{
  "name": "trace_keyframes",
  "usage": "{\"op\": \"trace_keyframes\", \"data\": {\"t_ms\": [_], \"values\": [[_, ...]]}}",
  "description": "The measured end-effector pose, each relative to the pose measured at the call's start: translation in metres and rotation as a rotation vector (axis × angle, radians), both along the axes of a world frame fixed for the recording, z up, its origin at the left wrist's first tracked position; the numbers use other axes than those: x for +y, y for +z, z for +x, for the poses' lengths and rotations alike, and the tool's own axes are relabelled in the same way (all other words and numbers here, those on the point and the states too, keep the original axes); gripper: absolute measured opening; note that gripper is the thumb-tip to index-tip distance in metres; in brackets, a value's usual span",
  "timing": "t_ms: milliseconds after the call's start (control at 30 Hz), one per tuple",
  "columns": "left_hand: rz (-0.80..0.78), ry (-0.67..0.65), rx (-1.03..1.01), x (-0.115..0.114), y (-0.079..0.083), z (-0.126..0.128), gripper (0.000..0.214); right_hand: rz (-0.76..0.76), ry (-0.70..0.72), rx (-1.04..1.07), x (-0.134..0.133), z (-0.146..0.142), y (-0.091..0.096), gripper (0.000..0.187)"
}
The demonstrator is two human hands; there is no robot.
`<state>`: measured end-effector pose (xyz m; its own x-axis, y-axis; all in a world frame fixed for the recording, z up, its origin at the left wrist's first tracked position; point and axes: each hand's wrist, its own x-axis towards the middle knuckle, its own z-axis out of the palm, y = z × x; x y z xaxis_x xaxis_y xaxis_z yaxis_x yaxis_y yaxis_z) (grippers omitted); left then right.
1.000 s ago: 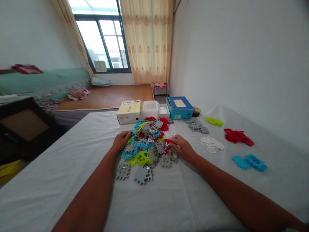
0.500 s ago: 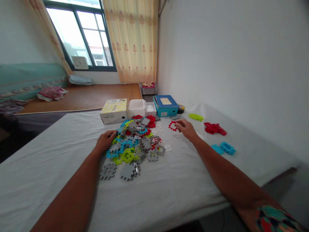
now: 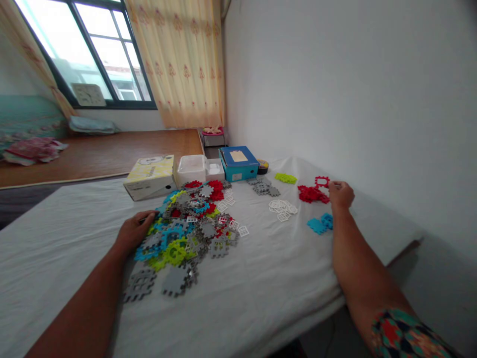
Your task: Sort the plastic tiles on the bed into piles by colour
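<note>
My right hand (image 3: 341, 194) pinches a red interlocking plastic square frame (image 3: 322, 182) by its right edge. The frame is upright just above a small heap of red pieces (image 3: 311, 194). At the left side of a large mixed pile of interlocking pieces (image 3: 179, 231), my left hand (image 3: 137, 229) rests with its fingers loosely stretched and the thumb apart. Its fingertips touch or nearly touch the pile, which mixes grey, blue, lime, red and white pieces. Smaller groups lie near my right hand: blue pieces (image 3: 321, 223), white window-like frames (image 3: 283, 209), lime pieces (image 3: 285, 178) and grey pieces (image 3: 263, 187).
Behind the pile stand a yellow-and-white box (image 3: 151, 176), a clear plastic container (image 3: 192, 168) and a blue box (image 3: 238, 163). A roll of tape (image 3: 263, 166) is beside the blue box. The wall (image 3: 335, 99) borders the cloth-covered table (image 3: 238, 298) on the right.
My right hand has carried the red frame rightward from beside the mixed pile to above the red heap. The left hand stays at the pile. The view has turned right.
</note>
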<state>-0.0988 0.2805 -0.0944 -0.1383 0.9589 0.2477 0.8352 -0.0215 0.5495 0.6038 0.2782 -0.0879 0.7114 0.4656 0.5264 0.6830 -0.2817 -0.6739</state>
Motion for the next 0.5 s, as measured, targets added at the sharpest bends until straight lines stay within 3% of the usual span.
{"op": "trace_keyframes", "data": {"t_ms": [133, 433, 500], "values": [[-0.003, 0.014, 0.002, 0.001, 0.0, -0.001, 0.044, -0.159, -0.104, 0.046, 0.001, -0.001, 0.001, 0.028], [0.013, -0.007, 0.024, 0.002, -0.004, -0.003, 0.047, -0.251, -0.048, -0.065, -0.007, -0.005, -0.003, 0.029], [0.02, -0.008, 0.017, 0.002, -0.004, -0.003, 0.047, -0.305, 0.019, -0.122, -0.004, -0.007, -0.007, 0.031]]}}
